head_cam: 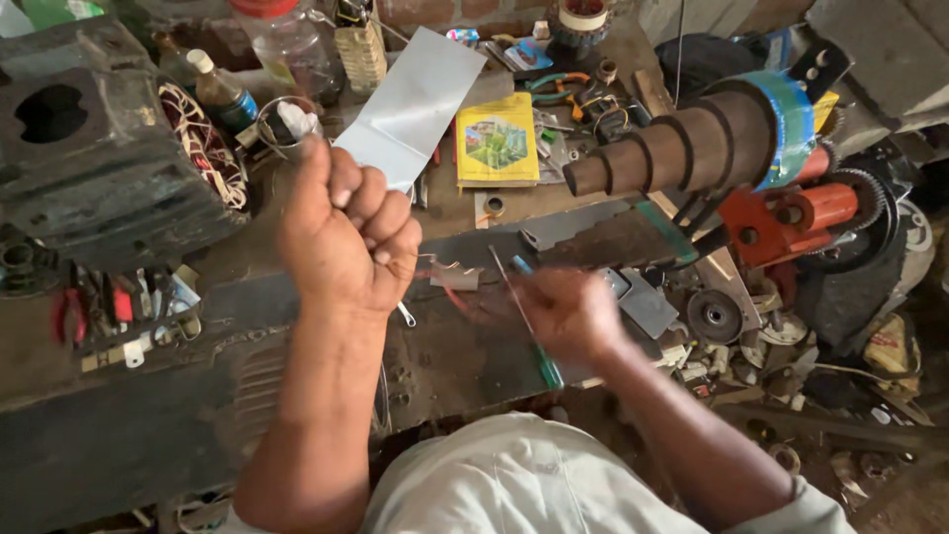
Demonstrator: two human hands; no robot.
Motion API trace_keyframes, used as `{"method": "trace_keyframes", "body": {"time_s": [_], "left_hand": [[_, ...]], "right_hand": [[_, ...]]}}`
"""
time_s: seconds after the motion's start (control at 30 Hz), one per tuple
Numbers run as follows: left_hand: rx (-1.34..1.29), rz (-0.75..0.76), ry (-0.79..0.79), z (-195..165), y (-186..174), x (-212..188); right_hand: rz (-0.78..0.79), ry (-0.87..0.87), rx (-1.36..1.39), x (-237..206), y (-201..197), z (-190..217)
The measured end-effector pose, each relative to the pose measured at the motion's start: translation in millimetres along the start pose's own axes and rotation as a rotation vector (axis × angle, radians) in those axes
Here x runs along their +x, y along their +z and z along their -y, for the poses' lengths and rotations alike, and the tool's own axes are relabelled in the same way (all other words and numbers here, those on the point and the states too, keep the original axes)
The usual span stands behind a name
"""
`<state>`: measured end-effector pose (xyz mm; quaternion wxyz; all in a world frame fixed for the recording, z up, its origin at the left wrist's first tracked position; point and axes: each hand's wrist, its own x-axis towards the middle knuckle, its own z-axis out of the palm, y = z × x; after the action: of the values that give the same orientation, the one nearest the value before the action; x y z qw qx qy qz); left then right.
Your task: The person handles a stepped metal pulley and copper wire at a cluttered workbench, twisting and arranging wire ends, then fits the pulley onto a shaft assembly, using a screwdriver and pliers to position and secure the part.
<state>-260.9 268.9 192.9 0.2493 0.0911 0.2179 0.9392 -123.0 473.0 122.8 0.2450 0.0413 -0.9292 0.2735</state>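
Looking down over the cluttered desk, we record the left hand raised in a tight fist, its fingers curled fully shut. What the fist encloses, if anything, we cannot tell; thin wire appears to trail down beside the wrist, but its hold is hidden.

The right hand is lower, over the dark desk surface, blurred. Its fingers are closed around a screwdriver with a green-blue handle; the thin metal shaft slants up and to the left from the hand, and the handle end points down toward the person's body. Red wire lies on the desk between the two hands, just left of the right hand.

Behind the left fist we note a bent grey metal sheet and, beside it, a yellow booklet. A stepped brown cone former with a blue-taped wide end reaches in from the right, mounted on a red geared winding machine. At far left sits a dark metal block, with red-handled pliers in front of it. A small bottle with a blue label stands near the upper left.
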Motion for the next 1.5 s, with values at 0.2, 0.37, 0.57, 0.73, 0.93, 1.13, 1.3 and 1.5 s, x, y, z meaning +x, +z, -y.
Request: {"method": "trace_keyframes", "body": {"time_s": [0.2,0.37,0.57,0.73,0.93,1.13,1.3,1.5], "left_hand": [[0.12,0.064,-0.081,5,1,-14],[0.254,0.184,0.0,1,7,-20],[0.305,0.25,0.055,-6,11,-33],[0.172,0.146,0.015,-19,7,-42],[0.141,0.072,0.035,-23,6,-48],[0.321,0.181,0.124,-19,12,-50],[0.316,0.209,0.186,-4,14,-45],[0.11,0.048,0.266,10,12,-35]], "right_hand": [[0.036,-0.09,-0.079,16,-62,-2],[-0.039,-0.021,0.21,18,-102,41],[0.483,0.339,0.789,8,-88,31],[0.616,0.552,1.076,-15,-57,16],[0.448,0.48,1.083,-25,-57,18],[0.379,0.135,0.708,-15,-102,45],[0.345,-0.067,0.149,-14,-96,66],[0.28,0.001,0.106,-20,-60,72]]}}
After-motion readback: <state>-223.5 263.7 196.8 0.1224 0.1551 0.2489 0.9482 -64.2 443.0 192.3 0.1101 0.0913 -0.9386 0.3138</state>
